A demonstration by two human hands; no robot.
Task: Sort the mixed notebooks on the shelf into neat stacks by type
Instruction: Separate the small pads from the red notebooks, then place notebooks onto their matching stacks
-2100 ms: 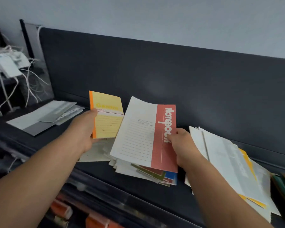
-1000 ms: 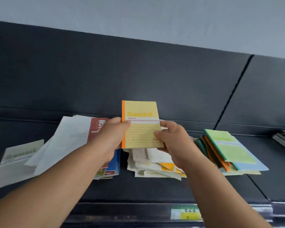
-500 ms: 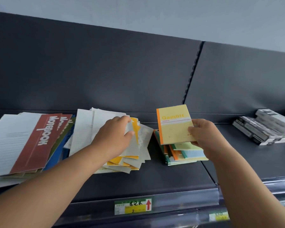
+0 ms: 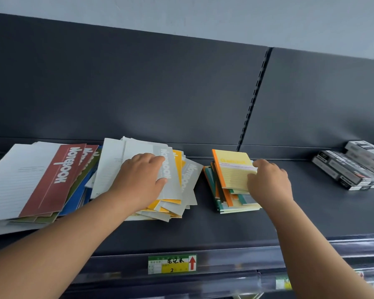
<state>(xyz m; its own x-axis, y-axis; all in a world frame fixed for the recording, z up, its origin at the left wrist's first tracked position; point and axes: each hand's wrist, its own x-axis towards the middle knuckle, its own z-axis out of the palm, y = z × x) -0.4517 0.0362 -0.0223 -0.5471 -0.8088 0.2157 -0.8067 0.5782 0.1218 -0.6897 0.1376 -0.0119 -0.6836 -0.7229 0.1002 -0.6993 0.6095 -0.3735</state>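
The right hand grips the right edge of the yellow notebook, which lies on the stack of small notebooks on the shelf. The left hand rests, fingers relaxed, on the loose pile of grey-and-white notebooks beside it.

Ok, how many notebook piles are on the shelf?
3: large red-topped pile far left, grey-and-yellow pile under left hand, small pastel pile at right hand. More may be hidden.

Leftmost notebook stack runs past left edge.
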